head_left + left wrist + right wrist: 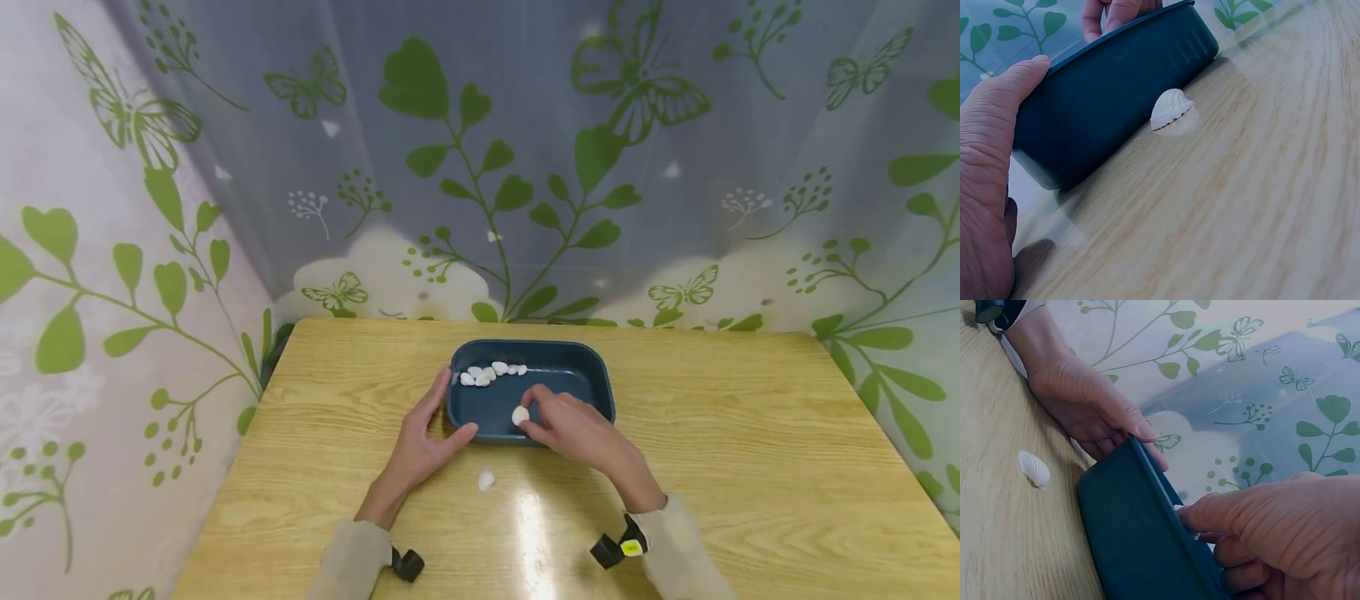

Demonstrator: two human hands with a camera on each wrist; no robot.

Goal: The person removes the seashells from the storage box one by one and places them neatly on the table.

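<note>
A dark blue rectangular container (483,408) stands on the table. Its left end is held by my left hand (416,450), the thumb on the front rim and the fingers along the side. Inside the container, my right hand (585,429) pinches a white seashell (521,415) between thumb and forefinger, near the front wall. Several white shells (499,367) lie in a row along the back left of the container's floor. One more ribbed white seashell (1170,109) rests on the table in front of the container; the right wrist view shows it too.
The wooden table (750,433) reaches back to a curtain (525,275) printed with leaves and butterflies. Another printed curtain (135,333) hangs along the left side. Black wrist cameras (408,566) are strapped at both sleeves.
</note>
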